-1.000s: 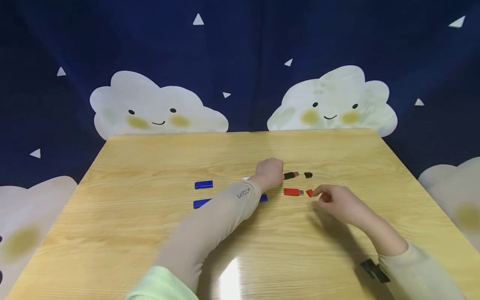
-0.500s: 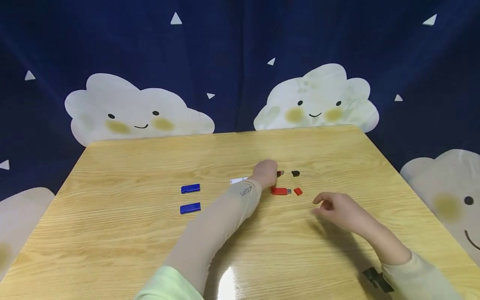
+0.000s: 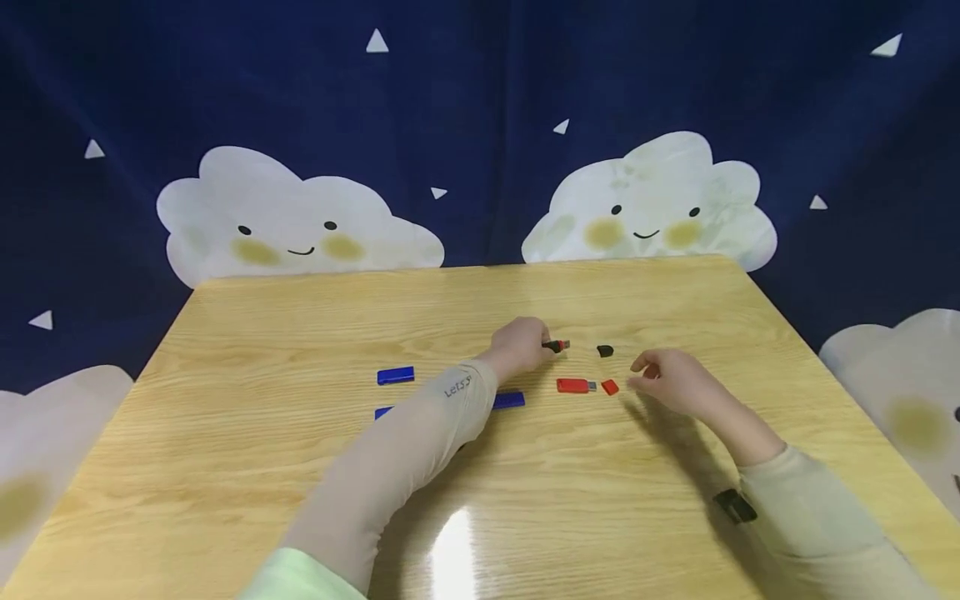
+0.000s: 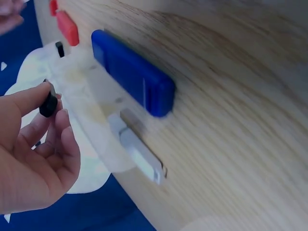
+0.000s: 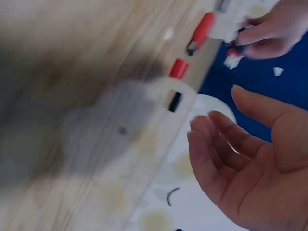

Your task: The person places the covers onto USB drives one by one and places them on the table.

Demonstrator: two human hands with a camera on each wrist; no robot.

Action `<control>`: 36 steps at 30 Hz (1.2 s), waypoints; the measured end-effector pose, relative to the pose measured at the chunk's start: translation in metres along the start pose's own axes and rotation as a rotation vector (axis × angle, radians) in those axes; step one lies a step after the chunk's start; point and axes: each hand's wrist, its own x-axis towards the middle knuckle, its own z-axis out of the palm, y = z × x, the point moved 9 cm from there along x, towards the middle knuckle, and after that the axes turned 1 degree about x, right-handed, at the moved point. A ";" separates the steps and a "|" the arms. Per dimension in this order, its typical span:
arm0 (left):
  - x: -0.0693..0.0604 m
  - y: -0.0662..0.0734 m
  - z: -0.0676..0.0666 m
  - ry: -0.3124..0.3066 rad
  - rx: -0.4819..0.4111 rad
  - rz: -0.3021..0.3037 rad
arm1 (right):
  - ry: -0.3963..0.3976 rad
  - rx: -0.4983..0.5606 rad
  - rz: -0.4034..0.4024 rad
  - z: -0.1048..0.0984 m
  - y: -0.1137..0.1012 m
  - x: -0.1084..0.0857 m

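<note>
My left hand (image 3: 519,345) pinches a black-and-red USB stick (image 3: 557,345) between thumb and fingers, its metal plug pointing right. In the left wrist view the stick's black end (image 4: 49,102) is held off the table. My right hand (image 3: 675,383) hovers at the right with fingers loosely bent and nothing in them, as the right wrist view confirms. Nearest to it lie a small red cap (image 3: 610,387) and a black cap (image 3: 605,351). Left of the red cap, a red USB stick (image 3: 574,386) lies with its plug bare.
Blue USB sticks lie on the wooden table (image 3: 225,467): one at the left (image 3: 395,375), one partly behind the left sleeve (image 3: 382,412), one right of that sleeve (image 3: 510,400). A white USB stick (image 4: 137,150) shows in the left wrist view. A dark-blue cloud-print curtain (image 3: 480,125) hangs behind.
My left hand has picked up the black-and-red USB stick, which lay on the table before. My right hand has drawn a little away from the red cap. The head view shifted sideways.
</note>
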 end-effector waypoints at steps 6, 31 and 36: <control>-0.021 -0.012 -0.015 0.030 -0.097 0.042 | 0.017 -0.028 0.025 0.004 0.003 0.046; -0.075 -0.047 -0.028 0.033 -0.292 0.105 | 0.002 0.071 0.032 0.015 0.005 0.086; -0.080 -0.051 -0.029 0.026 -0.312 0.095 | -0.038 0.252 0.054 0.018 -0.006 0.075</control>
